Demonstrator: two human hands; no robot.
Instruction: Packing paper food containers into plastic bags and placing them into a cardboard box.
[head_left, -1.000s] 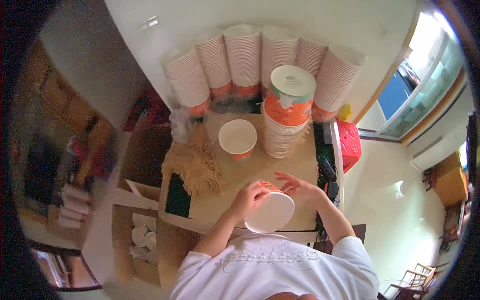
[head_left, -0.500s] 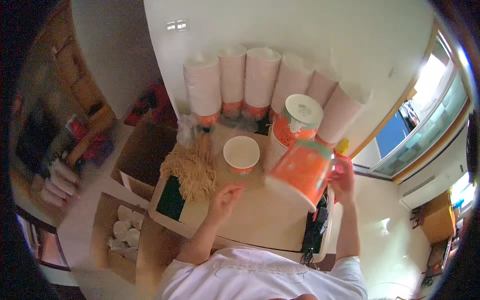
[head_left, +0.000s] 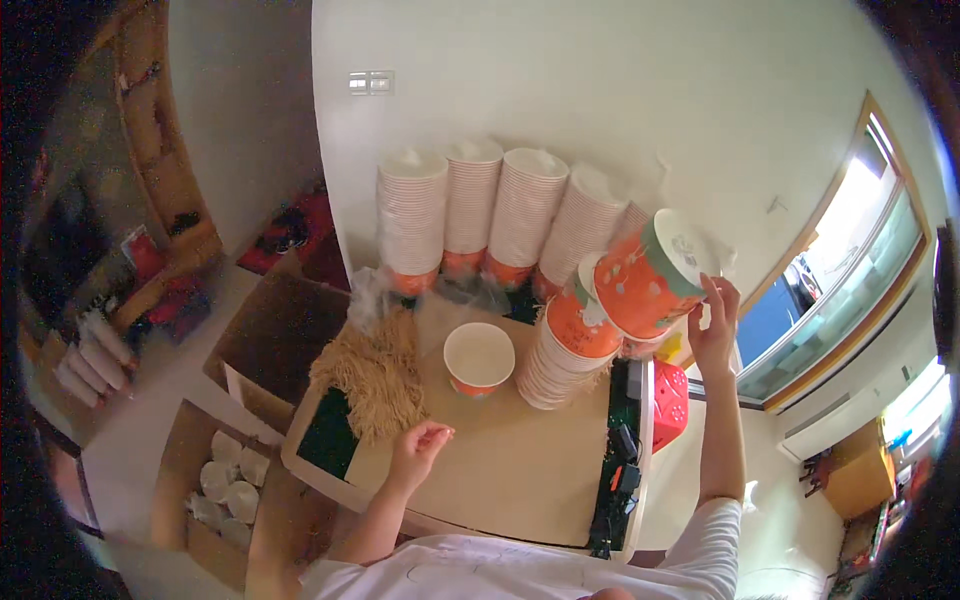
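Observation:
At the right, my right hand (head_left: 715, 310) grips the edge of an orange paper tub (head_left: 640, 285) with a green band and a whitish round base. The tub is tilted, its base turned up and to the right. It overlaps a leaning stack of nested paper tubs (head_left: 555, 375), whose top one is orange; whether they touch I cannot tell. My left hand (head_left: 418, 450) hovers over the near part of the table, fingertips pinched together; anything in them is too small to make out. Beyond it, one orange and white paper tub (head_left: 479, 362) stands upright with its mouth up.
Tall stacks of paper tubs (head_left: 412, 215) line the wall. Tan shredded filler (head_left: 375, 375) lies on the table's left side beside clear plastic wrap. Black cables (head_left: 610, 500) run along the right edge, near a red stool (head_left: 670, 405). Cardboard boxes (head_left: 175, 480) stand at the left.
My right hand has carried the orange tub up and rightward, from over the table to beside the leaning stack. My left hand stays pinched. The whole view has shifted slightly.

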